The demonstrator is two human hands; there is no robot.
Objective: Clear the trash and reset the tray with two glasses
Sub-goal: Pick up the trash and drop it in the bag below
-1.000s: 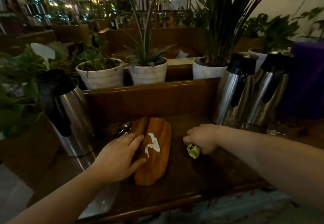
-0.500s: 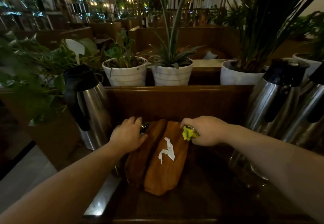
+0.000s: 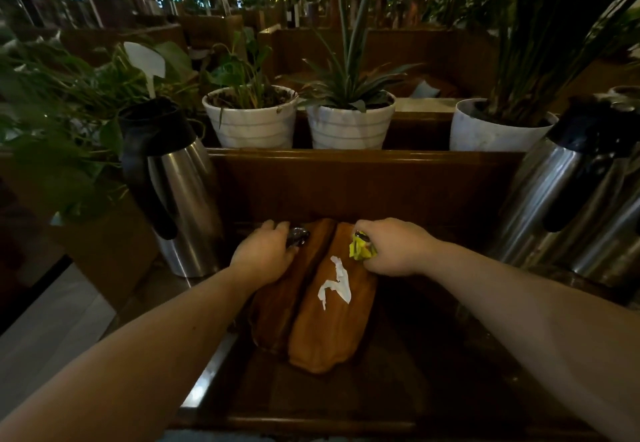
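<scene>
Two long wooden trays (image 3: 332, 330) lie side by side on the dark wooden counter, running away from me. A torn white paper scrap (image 3: 335, 285) lies on the right tray. My right hand (image 3: 391, 247) is closed around a crumpled yellow-green wrapper (image 3: 361, 250) above that tray's far end. My left hand (image 3: 265, 251) rests at the far end of the left tray (image 3: 277, 310), its fingers on a small dark shiny object (image 3: 297, 236), perhaps a glass or a wrapper; I cannot tell which. No clear glass shows.
A steel thermos jug (image 3: 176, 192) with a black handle stands at the left. Two more steel jugs (image 3: 568, 199) stand at the right. White plant pots (image 3: 251, 117) line the ledge behind a raised wooden back wall (image 3: 363, 178). The counter's front edge is near me.
My right hand lifted the yellow-green wrapper from the counter to the right tray's far end. My left hand slid from the tray's middle to the dark object at the far end.
</scene>
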